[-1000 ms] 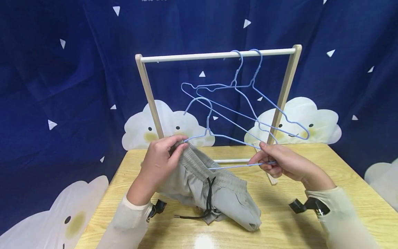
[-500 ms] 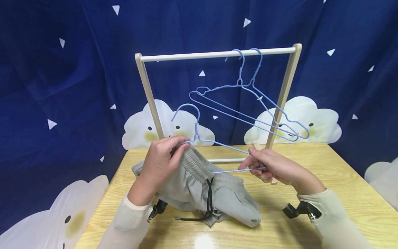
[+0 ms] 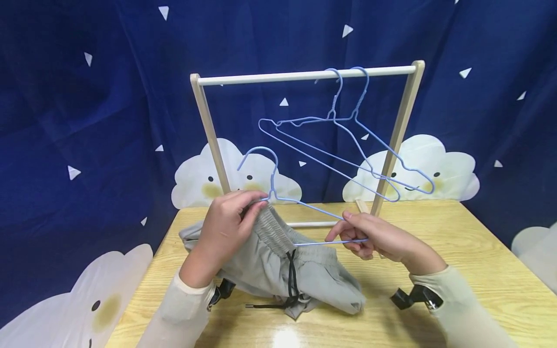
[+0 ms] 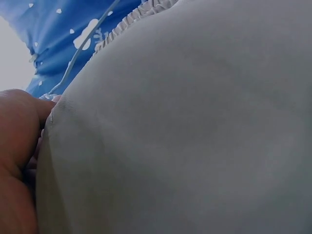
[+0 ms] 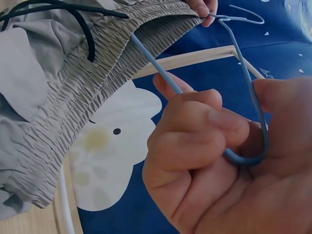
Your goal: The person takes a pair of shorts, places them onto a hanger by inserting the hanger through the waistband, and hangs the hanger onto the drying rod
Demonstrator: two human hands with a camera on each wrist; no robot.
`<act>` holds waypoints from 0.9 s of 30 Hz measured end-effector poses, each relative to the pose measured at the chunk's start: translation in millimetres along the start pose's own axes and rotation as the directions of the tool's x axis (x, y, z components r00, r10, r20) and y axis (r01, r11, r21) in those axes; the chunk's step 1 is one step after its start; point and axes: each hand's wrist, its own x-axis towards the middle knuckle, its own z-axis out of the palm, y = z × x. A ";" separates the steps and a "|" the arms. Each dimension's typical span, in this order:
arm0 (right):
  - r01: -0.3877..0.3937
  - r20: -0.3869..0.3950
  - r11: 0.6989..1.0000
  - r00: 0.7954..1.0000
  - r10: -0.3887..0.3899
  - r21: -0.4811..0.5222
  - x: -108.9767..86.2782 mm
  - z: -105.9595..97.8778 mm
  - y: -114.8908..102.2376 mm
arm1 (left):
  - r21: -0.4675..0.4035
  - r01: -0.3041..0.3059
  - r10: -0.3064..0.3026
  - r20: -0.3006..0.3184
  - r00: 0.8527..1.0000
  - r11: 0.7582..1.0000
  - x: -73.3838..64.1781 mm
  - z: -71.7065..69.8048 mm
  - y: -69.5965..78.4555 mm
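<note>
Grey shorts (image 3: 261, 256) with an elastic waistband and black drawstring hang from my left hand (image 3: 228, 227), their lower part on the table. That hand pinches the waistband's corner together with the blue wire hanger (image 3: 313, 207) near its neck. The hanger's left part goes inside the waist opening, where the fabric hides it. My right hand (image 3: 374, 237) grips the hanger's other end, fingers curled round the lower bar, as the right wrist view shows with the bent hanger end (image 5: 243, 160) in the palm. Fabric fills most of the left wrist view, beside the left hand (image 4: 17, 156).
Behind the hands stands a small wooden rack with a white rail (image 3: 270, 78). Two more blue hangers (image 3: 365, 140) hang on its right half. The rack's foot and low bar (image 3: 311, 224) rest on the wooden table (image 3: 470, 290), before a dark blue curtain (image 3: 109, 145).
My right hand has moved left and slightly down, and the held hanger has slid further into the waistband. The left hand keeps its pinch. The nearer hanging hanger has swung on the rail.
</note>
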 end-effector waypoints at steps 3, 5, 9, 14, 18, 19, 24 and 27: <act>0.007 0.017 1.000 1.000 -0.007 0.009 1.6 2.8 1.6 | 0.006 -0.015 0.015 0.002 1.000 1.000 -0.4 -0.3 0.2; 0.008 0.020 1.000 1.000 -0.009 0.011 2.6 5.1 2.5 | 0.011 -0.023 0.023 0.009 1.000 1.000 -1.2 -0.1 -0.2; 0.006 0.018 1.000 1.000 -0.006 0.012 4.4 9.0 3.4 | 0.019 -0.032 0.032 0.030 0.999 0.999 -2.1 0.6 -0.8; 0.012 0.034 1.000 0.999 -0.012 -0.011 3.8 8.1 1.4 | 0.012 -0.035 0.034 0.038 0.999 0.999 -0.4 -1.6 1.8; 0.046 0.048 0.999 0.998 -0.045 -0.023 -0.1 -0.3 1.0 | 0.006 -0.046 0.046 0.049 0.998 0.999 0.4 -3.2 4.0; 0.052 0.054 0.999 0.997 -0.052 -0.010 -1.1 -3.2 1.9 | 0.005 -0.049 0.049 0.051 0.998 0.999 0.4 -3.2 4.3; 0.144 0.074 0.962 0.984 -0.165 0.233 0.6 -17.6 11.5 | 0.015 -0.043 0.043 0.026 0.999 0.999 -0.6 -4.9 6.9; 0.196 0.050 0.901 0.971 -0.233 0.387 6.8 -22.7 20.7 | 0.006 -0.032 0.032 -0.004 0.999 0.999 -0.5 -7.4 8.3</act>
